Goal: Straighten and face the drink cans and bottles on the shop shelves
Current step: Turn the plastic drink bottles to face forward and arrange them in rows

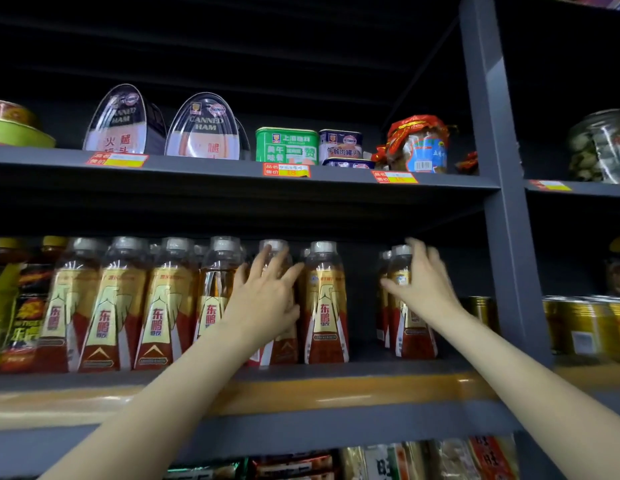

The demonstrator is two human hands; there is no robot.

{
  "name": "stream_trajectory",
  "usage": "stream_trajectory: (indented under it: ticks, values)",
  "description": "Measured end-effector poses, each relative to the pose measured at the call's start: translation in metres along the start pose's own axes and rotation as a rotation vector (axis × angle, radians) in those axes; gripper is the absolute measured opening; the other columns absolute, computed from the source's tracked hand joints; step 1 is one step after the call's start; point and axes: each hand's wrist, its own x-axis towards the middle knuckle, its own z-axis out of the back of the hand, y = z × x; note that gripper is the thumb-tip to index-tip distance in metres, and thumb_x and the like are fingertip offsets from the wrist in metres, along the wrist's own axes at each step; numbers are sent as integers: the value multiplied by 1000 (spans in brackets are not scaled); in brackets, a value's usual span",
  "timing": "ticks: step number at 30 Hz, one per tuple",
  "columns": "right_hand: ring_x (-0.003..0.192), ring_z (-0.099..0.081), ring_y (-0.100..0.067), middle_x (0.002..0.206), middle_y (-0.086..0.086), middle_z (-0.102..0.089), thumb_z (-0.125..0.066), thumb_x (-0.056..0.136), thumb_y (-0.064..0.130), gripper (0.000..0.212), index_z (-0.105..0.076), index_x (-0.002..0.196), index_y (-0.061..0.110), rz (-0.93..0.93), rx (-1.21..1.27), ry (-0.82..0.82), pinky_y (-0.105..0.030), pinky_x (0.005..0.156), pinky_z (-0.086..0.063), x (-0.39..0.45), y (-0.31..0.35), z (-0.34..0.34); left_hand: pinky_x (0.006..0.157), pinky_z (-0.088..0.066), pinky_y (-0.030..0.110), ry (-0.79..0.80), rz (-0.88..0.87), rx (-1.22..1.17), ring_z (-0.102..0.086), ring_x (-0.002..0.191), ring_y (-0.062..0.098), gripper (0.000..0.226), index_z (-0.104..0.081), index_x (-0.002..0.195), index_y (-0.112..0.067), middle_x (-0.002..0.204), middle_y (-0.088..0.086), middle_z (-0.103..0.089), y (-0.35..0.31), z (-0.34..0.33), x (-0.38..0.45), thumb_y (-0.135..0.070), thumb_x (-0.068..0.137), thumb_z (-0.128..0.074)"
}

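Bottles (124, 306) of amber drink with red and gold labels stand upright in a row along the middle shelf (301, 372), across the centre and left of the frame, grey caps up. Most labels in the row face forward. Left hand (267, 296) is laid on one bottle (284, 344) in the row, centre of frame; fingers are spread over its neck and shoulder and the thumb lies along its side, so the grip is wrapped round that bottle. Immediately right of it stands a further bottle (325, 306), label forward, not touched by either hand. A gap in the row follows.

Right hand (422, 282) is at centre right, on a separate end bottle (410, 327) beyond the gap; fingers curl over its shoulder near the cap, thumb across the front, grip closed round it. More bottles stand just behind this one.

Gold cans (585, 327) sit at the right edge of the frame, past the grey upright (502, 202). Dark-labelled bottles (21, 306) stand at far left of the same shelf.

Upper shelf (232, 168), upper half of frame, carries oval ham tins (204, 129), a green tin (286, 145), a blue tin (339, 145) and a red-topped jar (419, 147). Price tags (287, 170) are fixed to its front edge.
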Motion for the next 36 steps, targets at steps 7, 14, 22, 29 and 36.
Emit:
stream_trajectory:
  ticks: [7,14,22,29,36]
  values:
    - [138,-32,-31,152,-13,-29,-80,73,30,117,8,150,30,-59,250,380,-45,110,-31,-4,66,-52,115,-1,51,43,31,50,8,145,27,73,-1,147,-38,157,-4,16,17,0,-18,-48,91,-47]
    - [129,-43,-25,140,-7,-45,-84,66,33,105,-18,146,19,-150,271,357,-39,104,-41,-15,53,-48,115,-4,50,55,15,5,0,145,28,74,-2,147,-37,156,-4,17,16,-2,-22,-43,92,-51]
    - [100,-61,-17,111,0,-60,-85,65,17,66,-43,116,20,-374,800,61,-33,73,-51,-59,60,24,110,-30,42,78,51,-445,-39,132,26,61,-30,144,-21,144,7,-41,0,67,-30,-36,90,-55]
    - [97,-66,-24,106,-12,-67,-73,78,25,47,-54,116,4,-422,1222,133,-41,80,-57,-76,96,90,91,-47,28,275,151,-1412,-54,112,8,75,-37,136,-25,126,-5,-56,-16,88,-80,-39,72,-74]
    - [87,-70,-23,98,-14,-69,-70,81,25,34,-57,105,5,-451,1254,230,-37,70,-59,-99,115,91,87,-55,37,20,264,-1892,-60,109,21,69,-42,124,-24,123,6,-54,-37,89,-96,-26,66,-79]
